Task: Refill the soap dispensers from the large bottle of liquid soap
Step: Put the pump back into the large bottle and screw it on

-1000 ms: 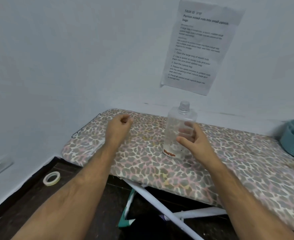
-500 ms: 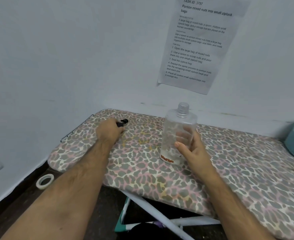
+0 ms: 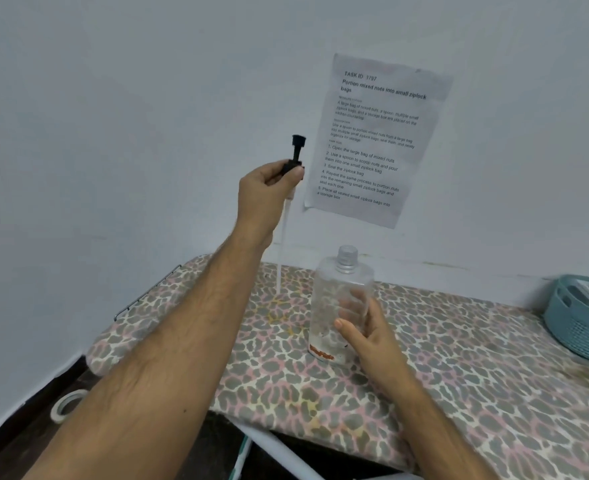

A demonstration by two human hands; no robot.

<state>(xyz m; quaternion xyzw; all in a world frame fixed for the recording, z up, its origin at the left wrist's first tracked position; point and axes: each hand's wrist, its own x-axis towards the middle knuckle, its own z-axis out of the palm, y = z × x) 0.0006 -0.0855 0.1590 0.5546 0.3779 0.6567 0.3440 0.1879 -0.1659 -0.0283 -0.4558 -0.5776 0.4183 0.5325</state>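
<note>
the right hand wraps the clear dispenser bottle, which stands upright and uncapped on the leopard-print board. the left hand pinches the black pump head up high (its white tube hangs down, tip just above the board). a teal basket sits far right.

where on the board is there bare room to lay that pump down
Bare cover lies left of the clear bottle, toward the board's rounded end, and between the bottle and the teal basket. The far right is crowded by the basket.
</note>
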